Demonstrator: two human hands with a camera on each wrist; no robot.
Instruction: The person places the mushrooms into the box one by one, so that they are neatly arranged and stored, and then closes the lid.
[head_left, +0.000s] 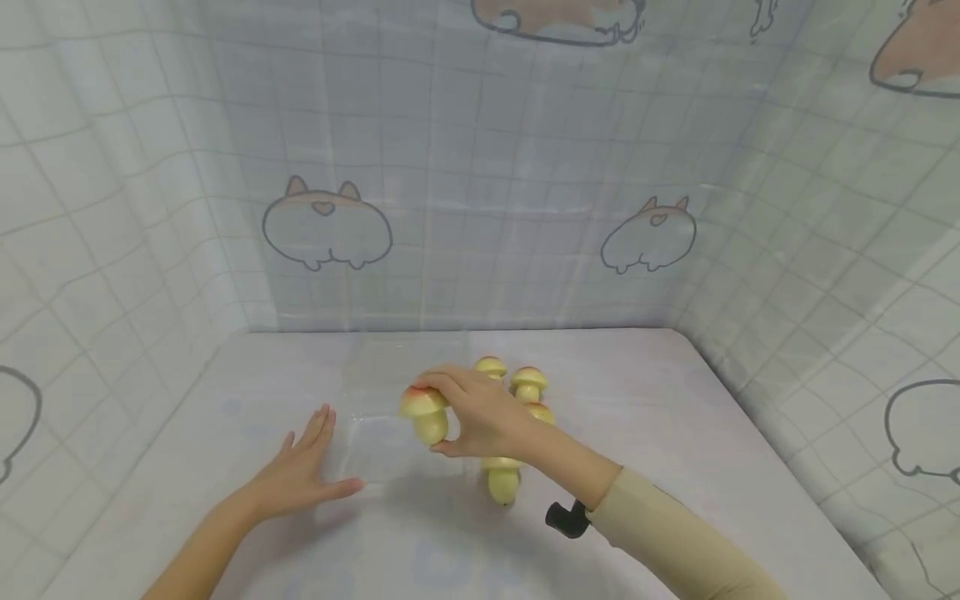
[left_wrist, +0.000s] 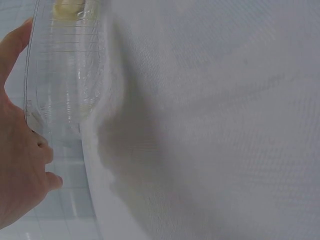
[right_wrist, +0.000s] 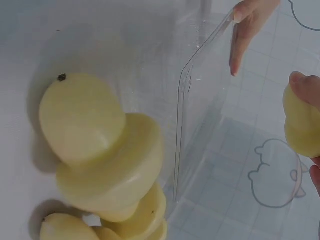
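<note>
1. A clear box (head_left: 375,450) sits on the pale table (head_left: 675,483).
2. Right hand (head_left: 487,412): fingers grasping a red-topped yellow mushroom (head_left: 430,427) above the box.
3. Left hand (head_left: 295,479): fingers released, outstretched, touching the box's left side.
4. Other yellow mushrooms (head_left: 503,485): right of the box.
5. Behind the box: a curtain (head_left: 487,258) printed with animals.

Free room right of mushrooms (head_left: 503,485), transparent box (right_wrist: 200,100) leftward.
</note>
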